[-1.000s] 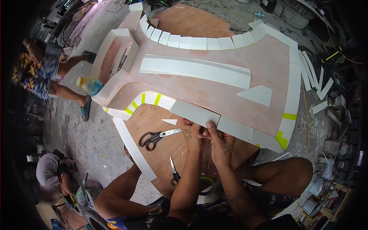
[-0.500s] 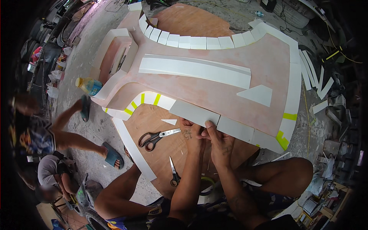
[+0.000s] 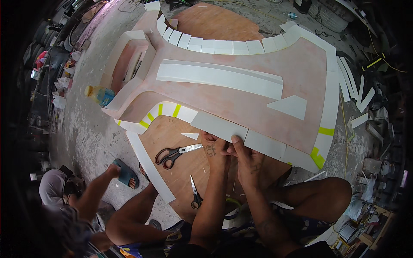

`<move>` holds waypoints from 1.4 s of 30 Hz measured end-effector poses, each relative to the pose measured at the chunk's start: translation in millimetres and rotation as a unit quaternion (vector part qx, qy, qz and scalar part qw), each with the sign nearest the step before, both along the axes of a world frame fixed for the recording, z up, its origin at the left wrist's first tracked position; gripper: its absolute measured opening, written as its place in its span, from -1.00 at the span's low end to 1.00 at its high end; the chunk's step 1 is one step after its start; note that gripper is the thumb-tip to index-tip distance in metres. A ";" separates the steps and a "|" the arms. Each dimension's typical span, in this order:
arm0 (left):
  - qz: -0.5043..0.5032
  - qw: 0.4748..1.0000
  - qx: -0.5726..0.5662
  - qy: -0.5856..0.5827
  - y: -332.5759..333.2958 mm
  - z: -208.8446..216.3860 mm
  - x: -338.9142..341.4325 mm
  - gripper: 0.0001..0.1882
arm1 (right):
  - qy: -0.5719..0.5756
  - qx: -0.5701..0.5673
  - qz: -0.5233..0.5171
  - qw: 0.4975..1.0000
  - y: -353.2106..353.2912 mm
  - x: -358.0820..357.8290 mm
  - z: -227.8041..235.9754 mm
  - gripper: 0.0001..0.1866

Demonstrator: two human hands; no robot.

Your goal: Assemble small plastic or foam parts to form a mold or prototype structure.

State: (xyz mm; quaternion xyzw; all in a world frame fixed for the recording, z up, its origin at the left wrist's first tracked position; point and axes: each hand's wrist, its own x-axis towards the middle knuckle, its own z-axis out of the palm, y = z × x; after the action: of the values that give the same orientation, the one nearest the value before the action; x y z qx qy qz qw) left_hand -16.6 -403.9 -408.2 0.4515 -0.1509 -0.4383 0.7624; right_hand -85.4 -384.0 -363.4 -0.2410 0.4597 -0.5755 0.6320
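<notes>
A large pinkish body-shaped panel [image 3: 301, 69] lies before me, its rim lined with white card pieces, some fixed with bright yellow tape [image 3: 177, 110]. Along its near edge runs a white card strip [image 3: 221, 124], butted against another white strip [image 3: 264, 145]. My right hand [image 3: 246, 157] pinches the first strip near that joint, thumb on top and fingers underneath. Close beside it, my left hand [image 3: 215, 148] is closed at the strip's lower edge; its fingertips are partly hidden under the card. Large scissors [image 3: 172, 157] with dark handles lie open to the left of my left hand.
Beneath the panel is a brown wooden board [image 3: 176, 133], holding small scissors [image 3: 195, 200] and a long white strip [image 3: 150, 170]. A tape roll [image 3: 233, 209] sits between my forearms. A bottle [image 3: 101, 95] stands at the panel's left; loose strips [image 3: 346, 77] lie right. Another person's foot [image 3: 127, 174] is lower left.
A walking person has moved from the left toward the lower left, partly covering a seated person. The view has shifted very slightly. Both my hands keep their place at the strip.
</notes>
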 end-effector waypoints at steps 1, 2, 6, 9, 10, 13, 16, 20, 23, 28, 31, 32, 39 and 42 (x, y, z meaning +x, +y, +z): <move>0.000 1.000 0.000 0.000 0.2 0.9 -0.4 -0.60 | 0.009 -0.003 0.000 1.000 -0.1 -0.1 -2.1 -0.76; -0.003 1.000 0.001 0.010 0.7 1.9 -0.8 -0.60 | 0.018 -0.006 -0.001 1.000 -0.3 -0.2 -3.4 -0.76; -0.007 1.000 0.004 0.016 0.3 1.4 -0.5 -0.60 | 0.023 -0.016 -0.006 1.000 -0.3 -0.7 -2.0 -0.74; -0.010 1.000 0.008 0.020 1.4 1.6 1.0 -0.60 | 0.018 -0.012 -0.003 1.000 0.2 0.7 0.6 -0.73; -0.010 1.000 0.008 0.021 0.7 1.9 0.1 -0.60 | 0.016 -0.005 -0.008 1.000 0.0 0.5 0.6 -0.73; -0.004 1.000 0.012 0.024 0.5 2.0 0.6 -0.61 | 0.006 0.001 -0.010 1.000 0.2 1.1 -0.1 -0.73; -0.008 1.000 0.009 0.018 0.5 1.0 1.0 -0.61 | 0.009 -0.006 -0.012 1.000 0.2 -0.2 -2.9 -0.73; -0.010 1.000 0.001 0.026 -0.4 1.2 -0.8 -0.60 | 0.002 -0.007 -0.017 1.000 -0.4 -0.2 2.0 -0.74; -0.007 1.000 0.004 0.023 1.1 2.4 1.1 -0.59 | 0.011 -0.016 -0.012 1.000 0.7 1.3 -3.4 -0.77; -0.011 1.000 -0.003 0.018 -0.3 5.1 -0.3 -0.59 | 0.018 -0.015 -0.009 1.000 -0.4 -1.2 -2.7 -0.78; -0.012 1.000 -0.001 0.006 -0.2 7.1 -1.0 -0.59 | 0.020 -0.010 -0.007 1.000 -0.8 -1.5 -3.9 -0.77; -0.015 1.000 0.005 0.016 0.0 7.9 -1.3 -0.59 | 0.010 -0.003 -0.012 1.000 -1.1 -1.5 -3.2 -0.78; -0.015 1.000 0.005 0.025 1.6 8.5 1.0 -0.57 | -0.008 -0.004 -0.006 1.000 -1.6 0.6 -3.8 -0.71; -0.003 1.000 0.019 0.024 0.3 8.2 -1.1 -0.57 | -0.009 -0.012 -0.007 1.000 -1.2 -0.3 -5.4 -0.70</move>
State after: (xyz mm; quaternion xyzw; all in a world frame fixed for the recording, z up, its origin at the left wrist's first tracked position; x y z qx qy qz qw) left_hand -17.7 -403.6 -400.0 0.4544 -0.1254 -0.4542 0.7560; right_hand -85.7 -385.2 -368.8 -0.2402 0.4482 -0.5876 0.6294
